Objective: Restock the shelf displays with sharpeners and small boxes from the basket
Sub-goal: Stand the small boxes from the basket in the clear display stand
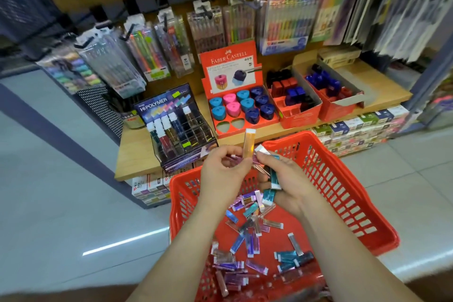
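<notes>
Wooden shelf (137,154) above a grey tiled floor (61,203), red basket (338,186) at lower centre.
Left hand (224,171) pinches 1 orange box (248,144) upright at centre; right hand (284,179) grips several small boxes (274,179) over the basket, where many more lie. Red tray (259,125), upper centre: 4 light-blue, 2 pink, 4 dark-blue sharpeners (232,108).
</notes>
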Available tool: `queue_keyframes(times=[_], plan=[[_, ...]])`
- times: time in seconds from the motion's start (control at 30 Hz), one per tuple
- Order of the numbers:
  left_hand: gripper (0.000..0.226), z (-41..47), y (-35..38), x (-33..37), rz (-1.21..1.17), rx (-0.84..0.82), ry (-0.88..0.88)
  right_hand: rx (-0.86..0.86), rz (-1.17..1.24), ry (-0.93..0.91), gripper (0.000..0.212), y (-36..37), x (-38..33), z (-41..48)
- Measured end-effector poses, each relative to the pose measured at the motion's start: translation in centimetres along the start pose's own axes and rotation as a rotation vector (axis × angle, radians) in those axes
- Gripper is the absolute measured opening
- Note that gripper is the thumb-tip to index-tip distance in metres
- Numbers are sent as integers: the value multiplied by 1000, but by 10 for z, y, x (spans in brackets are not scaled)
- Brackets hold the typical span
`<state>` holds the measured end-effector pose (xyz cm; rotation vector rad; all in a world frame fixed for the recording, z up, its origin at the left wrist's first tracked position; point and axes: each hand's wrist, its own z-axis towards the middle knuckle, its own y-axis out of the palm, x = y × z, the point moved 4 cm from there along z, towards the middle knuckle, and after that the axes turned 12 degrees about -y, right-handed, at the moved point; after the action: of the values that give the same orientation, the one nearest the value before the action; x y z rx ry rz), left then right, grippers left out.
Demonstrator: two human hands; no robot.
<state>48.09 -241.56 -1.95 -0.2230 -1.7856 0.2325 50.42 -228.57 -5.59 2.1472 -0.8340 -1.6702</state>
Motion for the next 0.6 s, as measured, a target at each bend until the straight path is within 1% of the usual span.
queue_keyframes(times=[0.07, 0.13, 0.2, 0.23, 0.3, 0.37, 0.5, 0.6], plan=[[10, 1, -8, 3, -71, 16, -30, 21, 60, 22, 9, 0, -1, -1], [10, 5, -15, 7, -230, -12, -105, 48, 138, 44, 15, 0, -1, -1], [14, 9, -20, 11, -429, -118, -206, 66, 230, 52, 19, 3, -2, -1], [13, 10, -21, 14, -478, -176, -242, 55, 282, 51, 24, 6, -2, -1], [14, 12, -22, 18, -477, -278, -266, -5, 345, 42, 32, 14, -3, 0], [18, 12, -22, 22, -452, -329, -259, -107, 335, 32, 33, 24, -4, -1], [18, 12, -25, 30, -310, -291, -188, -294, 180, 66, 43, 42, -9, -6], [14, 12, -28, 34, -265, -280, -149, -348, 154, 102, 50, 48, -13, -5]])
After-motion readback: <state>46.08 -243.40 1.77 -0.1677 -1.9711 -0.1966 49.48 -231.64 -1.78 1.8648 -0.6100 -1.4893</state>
